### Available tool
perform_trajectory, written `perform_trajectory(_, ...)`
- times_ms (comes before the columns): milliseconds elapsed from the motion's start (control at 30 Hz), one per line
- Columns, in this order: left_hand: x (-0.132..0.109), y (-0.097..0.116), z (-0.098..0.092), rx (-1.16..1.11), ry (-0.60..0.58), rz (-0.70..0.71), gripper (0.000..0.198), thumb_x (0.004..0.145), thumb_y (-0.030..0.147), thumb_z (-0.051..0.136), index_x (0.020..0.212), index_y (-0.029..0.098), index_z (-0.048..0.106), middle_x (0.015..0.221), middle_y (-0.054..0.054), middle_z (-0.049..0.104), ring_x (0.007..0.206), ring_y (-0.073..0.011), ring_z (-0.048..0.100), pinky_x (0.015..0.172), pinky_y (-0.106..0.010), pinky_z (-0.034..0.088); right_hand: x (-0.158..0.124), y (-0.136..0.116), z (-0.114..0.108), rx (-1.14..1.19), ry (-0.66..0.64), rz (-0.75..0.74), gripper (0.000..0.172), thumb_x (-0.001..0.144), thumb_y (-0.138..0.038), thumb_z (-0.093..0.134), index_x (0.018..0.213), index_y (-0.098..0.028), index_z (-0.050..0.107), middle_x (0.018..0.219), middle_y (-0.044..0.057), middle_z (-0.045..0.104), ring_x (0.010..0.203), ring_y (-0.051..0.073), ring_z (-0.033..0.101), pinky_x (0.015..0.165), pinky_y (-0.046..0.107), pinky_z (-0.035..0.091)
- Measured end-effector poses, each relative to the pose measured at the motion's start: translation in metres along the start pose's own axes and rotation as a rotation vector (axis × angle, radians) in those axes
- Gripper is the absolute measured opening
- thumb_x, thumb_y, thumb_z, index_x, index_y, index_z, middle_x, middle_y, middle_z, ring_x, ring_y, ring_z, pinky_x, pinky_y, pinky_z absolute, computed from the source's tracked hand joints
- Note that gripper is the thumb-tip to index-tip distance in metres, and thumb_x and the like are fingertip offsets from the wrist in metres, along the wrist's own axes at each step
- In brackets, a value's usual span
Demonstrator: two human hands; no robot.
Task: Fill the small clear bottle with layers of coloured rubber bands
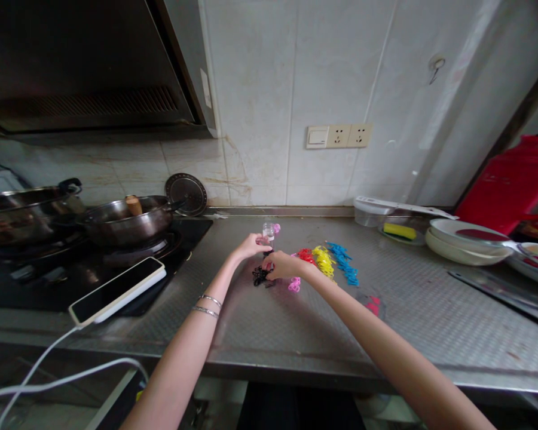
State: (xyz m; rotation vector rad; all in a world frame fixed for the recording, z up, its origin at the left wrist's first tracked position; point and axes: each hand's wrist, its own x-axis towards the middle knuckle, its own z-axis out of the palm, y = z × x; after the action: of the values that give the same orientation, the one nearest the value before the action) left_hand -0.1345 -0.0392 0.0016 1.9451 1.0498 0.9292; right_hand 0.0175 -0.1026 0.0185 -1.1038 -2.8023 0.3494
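Note:
A small clear plastic jar [268, 229] is tilted in the fingers of my left hand [253, 245], which is closed around it. Just below it, my right hand [278, 264] has its fingers pinched at a pile of small black elastic bands [260, 275]. A few black bands show between the fingertips and the jar; the exact grip is partly hidden. To the right lie heaps of red bands [305, 257], yellow bands [324, 261] and blue bands [344, 263]. Pink bands [294, 284] lie beside my right wrist, and a pink-purple piece [277, 228] sits by the jar.
On the left, a phone [119, 289] on a white block with a cable lies by the stove, which bears two pans [125, 221]. Clear packaging with a pinkish-red piece [373, 306] is near my right forearm. Bowls [464, 251], a knife [497, 292] and a red thermos [506, 185] stand right.

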Motion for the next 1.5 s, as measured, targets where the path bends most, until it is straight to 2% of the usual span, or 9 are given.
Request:
perform_trajectory(133, 0.000, -0.001, 0.000, -0.014, -0.009, 0.000, 0.041, 0.060, 0.025, 0.070, 0.096, 0.006, 0.062, 0.090, -0.012, 0.066, 0.080, -0.0181, 0.060, 0.075, -0.031, 0.044, -0.002, -0.004, -0.002, -0.026, -0.020, -0.004, 0.017, 0.065, -0.020, 0.052, 0.074, -0.015, 0.066, 0.069, 0.002, 0.063, 0.058, 0.010, 0.048, 0.052, 0.019, 0.030)
perform_trajectory(433, 0.002, -0.004, 0.000, -0.012, -0.015, 0.011, 0.041, 0.060, 0.025, 0.070, 0.095, 0.006, 0.062, 0.090, -0.012, 0.066, 0.080, -0.0186, 0.060, 0.075, -0.031, 0.044, -0.001, -0.006, -0.001, -0.129, -0.085, 0.066, 0.024, 0.067, -0.025, 0.052, 0.085, -0.019, 0.067, 0.078, 0.004, 0.065, 0.061, 0.011, 0.052, 0.051, 0.020, 0.031)
perform_trajectory(700, 0.002, -0.004, 0.001, -0.017, 0.004, -0.006, 0.039, 0.059, 0.024, 0.071, 0.093, 0.006, 0.062, 0.089, -0.012, 0.066, 0.079, -0.0180, 0.060, 0.075, -0.030, 0.044, -0.006, -0.013, 0.004, -0.181, 0.006, 0.103, 0.017, 0.068, -0.025, 0.051, 0.077, -0.018, 0.064, 0.074, 0.004, 0.063, 0.057, 0.012, 0.051, 0.046, 0.021, 0.027)
perform_trajectory(867, 0.001, -0.002, 0.000, -0.032, -0.011, -0.005, 0.037, 0.059, 0.023, 0.070, 0.091, 0.006, 0.062, 0.087, -0.011, 0.066, 0.079, -0.0174, 0.060, 0.073, -0.029, 0.044, -0.007, -0.012, -0.002, -0.096, 0.031, 0.104, 0.015, 0.068, -0.023, 0.052, 0.075, -0.017, 0.064, 0.070, 0.002, 0.061, 0.056, 0.009, 0.046, 0.049, 0.020, 0.028)
perform_trajectory(1033, 0.001, 0.002, 0.000, -0.061, 0.000, 0.001, 0.028, 0.058, 0.018, 0.068, 0.083, 0.007, 0.063, 0.081, -0.007, 0.067, 0.071, -0.0148, 0.059, 0.066, -0.025, 0.043, -0.009, -0.008, -0.023, 0.067, 0.167, 0.025, 0.017, 0.065, -0.017, 0.052, 0.076, -0.014, 0.064, 0.065, 0.000, 0.057, 0.056, 0.008, 0.041, 0.052, 0.019, 0.029)
perform_trajectory(1200, -0.001, 0.008, -0.001, 0.011, -0.033, 0.036, 0.015, 0.061, 0.015, 0.063, 0.075, 0.009, 0.063, 0.069, -0.002, 0.065, 0.064, -0.0136, 0.057, 0.060, -0.022, 0.041, -0.010, 0.000, -0.053, 0.140, 0.282, -0.033, 0.012, 0.063, -0.018, 0.053, 0.067, -0.012, 0.062, 0.058, -0.003, 0.048, 0.056, 0.007, 0.037, 0.051, 0.018, 0.027)
perform_trajectory(1333, -0.002, 0.009, -0.001, 0.020, -0.024, 0.021, 0.028, 0.059, 0.018, 0.067, 0.085, 0.008, 0.064, 0.079, -0.006, 0.067, 0.070, -0.0147, 0.059, 0.065, -0.024, 0.043, -0.002, 0.012, -0.078, 0.177, 0.308, -0.006, 0.016, 0.064, -0.022, 0.053, 0.070, -0.011, 0.064, 0.057, -0.003, 0.050, 0.056, 0.007, 0.039, 0.051, 0.018, 0.028)
perform_trajectory(1500, 0.000, 0.002, 0.000, 0.015, 0.012, -0.015, 0.036, 0.059, 0.022, 0.069, 0.091, 0.008, 0.063, 0.084, -0.008, 0.067, 0.073, -0.0152, 0.059, 0.071, -0.028, 0.044, 0.011, 0.023, -0.105, 0.208, 0.340, 0.019, 0.019, 0.061, -0.019, 0.053, 0.073, -0.009, 0.065, 0.060, 0.000, 0.057, 0.055, 0.008, 0.045, 0.051, 0.019, 0.033)
